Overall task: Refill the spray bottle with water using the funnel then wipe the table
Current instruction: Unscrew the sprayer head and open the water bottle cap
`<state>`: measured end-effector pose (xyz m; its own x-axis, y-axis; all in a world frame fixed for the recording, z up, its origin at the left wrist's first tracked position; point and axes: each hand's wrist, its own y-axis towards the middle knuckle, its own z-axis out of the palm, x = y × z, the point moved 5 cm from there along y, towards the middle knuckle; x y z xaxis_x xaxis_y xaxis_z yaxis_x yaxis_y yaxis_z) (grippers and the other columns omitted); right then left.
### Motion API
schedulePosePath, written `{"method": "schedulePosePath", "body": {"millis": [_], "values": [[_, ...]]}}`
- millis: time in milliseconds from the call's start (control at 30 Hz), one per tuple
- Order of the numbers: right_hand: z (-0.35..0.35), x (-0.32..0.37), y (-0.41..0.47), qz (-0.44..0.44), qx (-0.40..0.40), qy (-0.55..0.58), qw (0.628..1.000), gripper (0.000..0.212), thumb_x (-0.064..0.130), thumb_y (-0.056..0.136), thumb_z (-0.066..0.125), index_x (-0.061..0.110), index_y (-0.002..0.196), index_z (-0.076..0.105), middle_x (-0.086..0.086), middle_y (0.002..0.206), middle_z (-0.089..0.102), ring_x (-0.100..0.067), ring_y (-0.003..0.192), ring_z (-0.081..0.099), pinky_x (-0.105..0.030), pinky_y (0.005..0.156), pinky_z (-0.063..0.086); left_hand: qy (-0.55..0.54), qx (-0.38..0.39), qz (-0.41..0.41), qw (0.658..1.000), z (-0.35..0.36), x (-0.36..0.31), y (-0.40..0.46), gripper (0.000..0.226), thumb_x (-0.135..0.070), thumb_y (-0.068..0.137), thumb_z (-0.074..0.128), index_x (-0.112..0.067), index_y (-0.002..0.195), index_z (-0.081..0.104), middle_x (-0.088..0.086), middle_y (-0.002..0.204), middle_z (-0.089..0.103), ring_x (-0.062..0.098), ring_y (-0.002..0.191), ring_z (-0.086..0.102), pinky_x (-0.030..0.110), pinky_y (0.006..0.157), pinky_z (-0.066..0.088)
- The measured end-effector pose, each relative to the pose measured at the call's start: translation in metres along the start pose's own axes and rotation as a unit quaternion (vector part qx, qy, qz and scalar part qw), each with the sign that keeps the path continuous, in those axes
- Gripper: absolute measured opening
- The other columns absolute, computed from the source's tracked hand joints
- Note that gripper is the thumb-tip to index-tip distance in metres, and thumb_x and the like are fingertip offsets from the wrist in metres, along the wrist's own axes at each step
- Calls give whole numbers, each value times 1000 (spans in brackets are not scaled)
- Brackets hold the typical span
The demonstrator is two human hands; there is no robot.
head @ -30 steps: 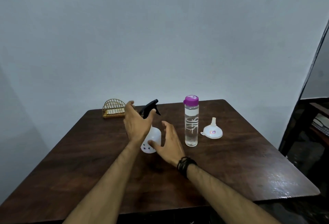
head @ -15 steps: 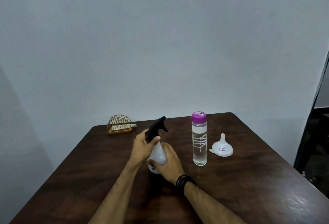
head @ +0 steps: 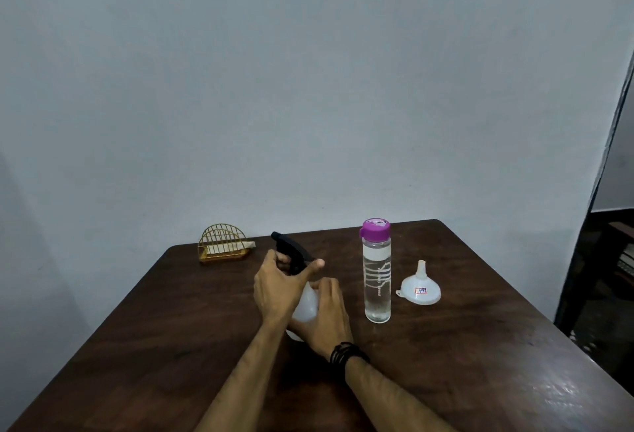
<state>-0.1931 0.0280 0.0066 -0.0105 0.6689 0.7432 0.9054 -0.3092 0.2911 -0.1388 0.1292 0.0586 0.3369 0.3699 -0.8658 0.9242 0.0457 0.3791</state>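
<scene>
Spray bottle (head: 306, 304) stands upright: left hand (head: 279, 285) fingers clamp its black head (head: 290, 253), right hand (head: 326, 315) fingers wrap its body.

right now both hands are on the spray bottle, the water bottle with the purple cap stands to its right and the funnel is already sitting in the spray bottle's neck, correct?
Not quite. The head view shows the funnel lying upside down on the table, right of the water bottle. The rest holds: the left hand grips the black sprayer head and the right hand holds the spray bottle body, sprayer still on.
</scene>
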Motion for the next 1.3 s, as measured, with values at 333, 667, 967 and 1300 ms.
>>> {"method": "schedulePosePath", "body": {"millis": [333, 667, 967, 1300], "values": [[9, -9, 1, 58, 18, 74, 995, 75, 62, 53, 77, 35, 110, 37, 14, 111, 52, -5, 104, 55, -30, 89, 50, -124, -38, -62, 990, -5, 8, -2, 78, -18, 54, 97, -18, 111, 42, 1, 84, 70, 14, 85, 67, 34, 79, 52], [16, -15, 5, 63, 19, 80, 995, 78, 67, 50, 76, 37, 111, 38, 16, 110, 53, -3, 102, 57, -24, 87, 48, -59, 0, -12, 998, 0, 14, 10, 58, -34, 68, 89, -19, 115, 59, 0, 121, 47, 19, 114, 53, 34, 91, 47], [13, -15, 2, 28, -6, 73, 997, 79, 74, 50, 77, 36, 109, 40, 16, 112, 52, -4, 103, 56, -32, 86, 52, -170, -3, -9, 985, -15, 3, 17, 33, -22, 67, 91, -21, 89, 67, -5, 89, 75, 9, 88, 72, 37, 83, 60], [12, -16, 2, 16, -19, 65, 998, 78, 77, 51, 76, 35, 107, 40, 16, 110, 49, -6, 101, 54, -30, 84, 51, -252, -69, 27, 965, -62, -62, 62, 27, -13, 78, 84, -9, 94, 62, 10, 91, 76, 22, 77, 75, 43, 82, 61]]}}
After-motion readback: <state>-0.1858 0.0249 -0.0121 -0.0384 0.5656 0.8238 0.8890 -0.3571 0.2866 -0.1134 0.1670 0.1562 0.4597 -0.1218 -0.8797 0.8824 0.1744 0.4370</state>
